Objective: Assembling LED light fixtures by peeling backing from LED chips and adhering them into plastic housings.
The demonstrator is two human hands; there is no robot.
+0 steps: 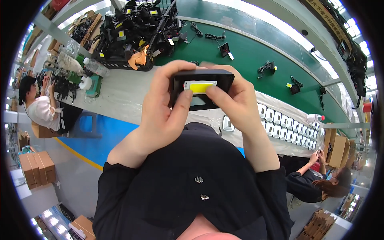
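Note:
Both hands hold a black rectangular lamp housing (204, 73) above the near edge of the bench. Inside it sits a small LED plate (197, 87) with a yellow face and a pale border. My left hand (165, 102) wraps the housing's left side, its thumb at the plate's lower left corner. On the other side my right hand (237, 99) grips the housing, the thumb pressing on the plate's right end. Fingers behind the housing are partly hidden. Below the plate, a shiny inner surface shows.
A black crate (116, 63) heaped with cabled lamps stands at the back left, near a plastic bottle (96, 67). Several lamps with cables (226, 51) lie on the green belt (244, 44). Rows of square reflector pieces (277, 117) cover the right bench. Co-workers sit at both sides.

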